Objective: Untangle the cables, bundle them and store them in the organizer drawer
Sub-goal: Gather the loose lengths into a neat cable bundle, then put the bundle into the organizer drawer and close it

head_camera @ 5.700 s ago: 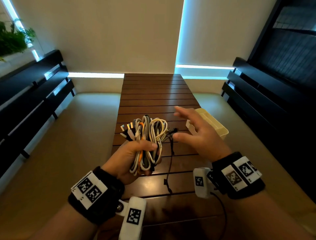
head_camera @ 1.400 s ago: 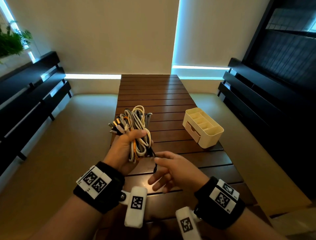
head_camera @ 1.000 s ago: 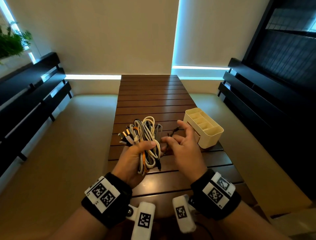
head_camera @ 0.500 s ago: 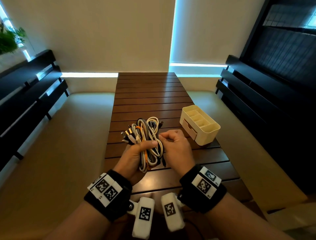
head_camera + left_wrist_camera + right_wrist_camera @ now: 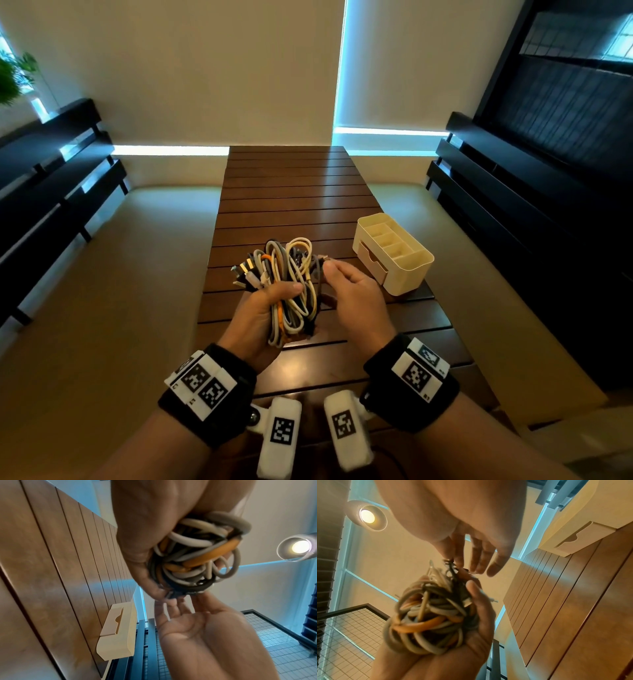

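I see a dark slatted wooden table (image 5: pixel 294 192) between two pale cushioned benches (image 5: pixel 102 291), the cream organizer (image 5: pixel 394 255) at its right edge. My left hand (image 5: pixel 260 315) grips the cable bundle (image 5: pixel 291 277) above the table; my right hand (image 5: pixel 356 301) pinches a dark cable end. Half a second ago the right hand sat against the bundle; it is now slightly farther right.

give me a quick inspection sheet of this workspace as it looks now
surface: slatted wooden table, bare beyond the organizer.
job's things: cable bundle coiled, held above the table; cream organizer on the table's right side, drawer shut.
clutter: nothing seen.
grippers: left hand grips the bundle; right hand pinches a dark strand at its top.
cables: white, grey, orange and black loops, plugs sticking out left.
surroundings: dark benches either side, plant far left.
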Tool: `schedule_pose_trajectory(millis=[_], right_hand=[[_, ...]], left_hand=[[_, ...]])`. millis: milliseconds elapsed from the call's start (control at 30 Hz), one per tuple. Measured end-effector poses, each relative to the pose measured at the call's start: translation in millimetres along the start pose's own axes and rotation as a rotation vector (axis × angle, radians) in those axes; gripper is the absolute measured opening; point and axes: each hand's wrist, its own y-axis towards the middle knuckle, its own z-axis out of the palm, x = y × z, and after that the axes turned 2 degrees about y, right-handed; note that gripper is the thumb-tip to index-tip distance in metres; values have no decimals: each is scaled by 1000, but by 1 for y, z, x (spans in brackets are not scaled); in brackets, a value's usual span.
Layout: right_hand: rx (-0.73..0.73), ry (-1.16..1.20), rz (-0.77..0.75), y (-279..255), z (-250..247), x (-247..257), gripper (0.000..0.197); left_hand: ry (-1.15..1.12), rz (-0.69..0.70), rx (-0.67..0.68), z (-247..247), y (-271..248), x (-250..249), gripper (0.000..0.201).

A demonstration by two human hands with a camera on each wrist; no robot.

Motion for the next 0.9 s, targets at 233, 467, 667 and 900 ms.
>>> schedule_pose_trajectory(millis=[233,467,667,900], right_hand=[[221,-140,-93,16,-18,-7,33],[-273,-786,87,117,-102,-77,16],[-302,-1058,393,147,-129,-97,58],[-279,-1077,393,154,-134,-114,24]], left_hand=[[42,7,-98,-10,10,9,42],[57,-22,-171,-18,15,19,51],[61,0,-236,-22,24,23,48],[57,16,-229,-21,37,24,35]])
